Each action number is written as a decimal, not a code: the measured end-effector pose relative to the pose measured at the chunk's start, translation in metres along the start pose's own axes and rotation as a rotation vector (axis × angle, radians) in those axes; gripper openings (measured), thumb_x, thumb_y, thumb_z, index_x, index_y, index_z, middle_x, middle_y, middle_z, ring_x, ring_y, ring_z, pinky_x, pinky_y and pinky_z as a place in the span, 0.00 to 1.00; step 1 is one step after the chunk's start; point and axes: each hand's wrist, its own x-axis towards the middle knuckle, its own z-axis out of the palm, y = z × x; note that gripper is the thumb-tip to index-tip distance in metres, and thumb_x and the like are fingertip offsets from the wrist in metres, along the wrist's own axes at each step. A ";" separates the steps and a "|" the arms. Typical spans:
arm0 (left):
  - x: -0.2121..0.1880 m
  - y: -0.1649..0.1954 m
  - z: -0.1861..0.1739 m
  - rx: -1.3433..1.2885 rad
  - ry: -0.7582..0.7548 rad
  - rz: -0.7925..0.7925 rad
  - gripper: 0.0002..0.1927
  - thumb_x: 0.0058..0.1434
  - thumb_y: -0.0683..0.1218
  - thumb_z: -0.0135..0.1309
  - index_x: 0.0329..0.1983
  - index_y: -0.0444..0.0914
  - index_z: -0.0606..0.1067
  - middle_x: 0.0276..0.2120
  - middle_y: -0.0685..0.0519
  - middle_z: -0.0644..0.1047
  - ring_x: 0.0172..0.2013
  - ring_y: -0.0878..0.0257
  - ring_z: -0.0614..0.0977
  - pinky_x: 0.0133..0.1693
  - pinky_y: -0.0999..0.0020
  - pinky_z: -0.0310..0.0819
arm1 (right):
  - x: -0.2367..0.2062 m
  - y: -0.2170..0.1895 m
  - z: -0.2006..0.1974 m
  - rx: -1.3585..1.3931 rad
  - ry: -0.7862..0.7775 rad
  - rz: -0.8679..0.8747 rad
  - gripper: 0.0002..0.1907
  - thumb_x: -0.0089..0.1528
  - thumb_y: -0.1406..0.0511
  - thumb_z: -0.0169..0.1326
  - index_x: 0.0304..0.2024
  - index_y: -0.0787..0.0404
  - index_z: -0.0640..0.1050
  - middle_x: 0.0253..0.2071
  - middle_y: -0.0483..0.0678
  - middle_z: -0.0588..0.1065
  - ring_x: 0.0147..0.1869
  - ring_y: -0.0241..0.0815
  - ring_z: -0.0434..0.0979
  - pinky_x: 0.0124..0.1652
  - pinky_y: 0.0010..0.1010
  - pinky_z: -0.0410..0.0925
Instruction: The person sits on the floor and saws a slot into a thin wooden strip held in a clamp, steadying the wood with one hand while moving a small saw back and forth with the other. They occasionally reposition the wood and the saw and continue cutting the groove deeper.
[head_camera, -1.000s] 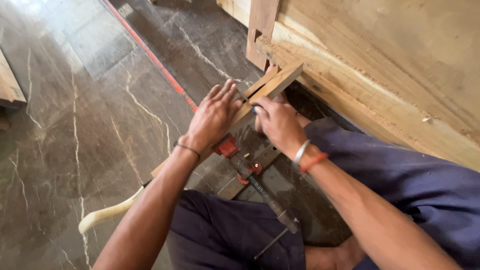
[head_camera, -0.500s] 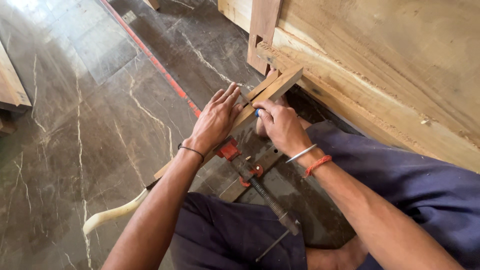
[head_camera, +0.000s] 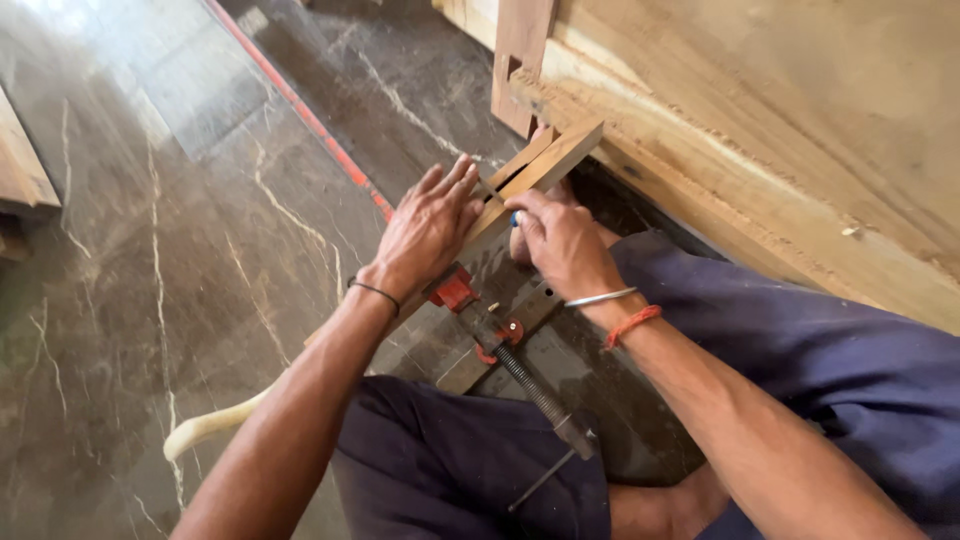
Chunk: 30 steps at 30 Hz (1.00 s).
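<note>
Two hands on wooden strip (head_camera: 540, 170): left hand (head_camera: 428, 228) spread flat, right hand (head_camera: 560, 240) pinching it.

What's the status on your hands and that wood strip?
Left hand flat on the wood strip. Right hand pinching a blue-tipped tool against it. Red clamp lies under the wrists; nothing blocking.

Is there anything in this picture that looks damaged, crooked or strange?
Nothing is clearly damaged. The left hand presses flat on a wooden strip, and the right hand holds something small and blue against it. One oddity: a red clamp lies on the dark marble floor between the person's legs.
</note>
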 end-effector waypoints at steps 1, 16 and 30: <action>0.000 0.001 0.000 -0.001 0.009 0.003 0.26 0.74 0.52 0.42 0.69 0.34 0.66 0.71 0.41 0.65 0.69 0.39 0.64 0.68 0.51 0.56 | -0.002 -0.002 -0.002 -0.013 0.023 -0.056 0.12 0.68 0.63 0.50 0.52 0.56 0.80 0.39 0.60 0.80 0.46 0.61 0.81 0.45 0.46 0.72; 0.003 -0.001 0.000 -0.030 0.030 0.042 0.26 0.75 0.51 0.42 0.67 0.29 0.68 0.69 0.38 0.66 0.69 0.42 0.66 0.70 0.51 0.56 | -0.002 0.000 0.002 0.052 0.066 -0.091 0.11 0.67 0.65 0.50 0.49 0.59 0.80 0.36 0.61 0.80 0.42 0.60 0.82 0.41 0.44 0.73; 0.011 -0.011 -0.006 0.006 0.019 0.089 0.26 0.75 0.51 0.40 0.66 0.27 0.69 0.67 0.38 0.68 0.70 0.50 0.65 0.72 0.54 0.52 | 0.012 -0.003 0.009 -0.012 0.025 0.031 0.12 0.67 0.63 0.51 0.50 0.56 0.80 0.38 0.60 0.79 0.42 0.60 0.82 0.42 0.44 0.73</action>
